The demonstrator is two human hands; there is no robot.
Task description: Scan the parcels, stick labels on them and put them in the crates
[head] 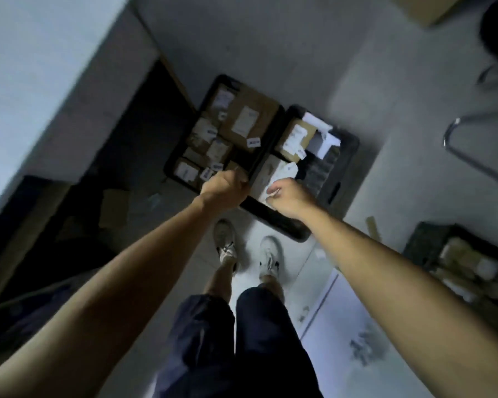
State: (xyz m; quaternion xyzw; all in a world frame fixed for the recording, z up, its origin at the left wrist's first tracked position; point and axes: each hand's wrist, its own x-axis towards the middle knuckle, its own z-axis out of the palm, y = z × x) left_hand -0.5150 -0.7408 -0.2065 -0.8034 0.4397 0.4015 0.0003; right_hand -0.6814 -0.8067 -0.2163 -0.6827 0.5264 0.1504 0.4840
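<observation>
Two black plastic crates [339,156] of cardboard parcels [249,117] are set on the pale floor [270,38]. The left hand [223,186] is fisted at the shared crate rim; white paper [272,192] is pinched by the right hand [289,196].

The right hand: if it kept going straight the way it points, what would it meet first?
Probably the white parcel in the right-hand black crate. The right hand already hangs just over it, pinching something small and white; blur hides how far apart they are.

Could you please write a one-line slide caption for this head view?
Both hands, left and right, reach down over two black crates of labelled parcels on the floor.
</observation>
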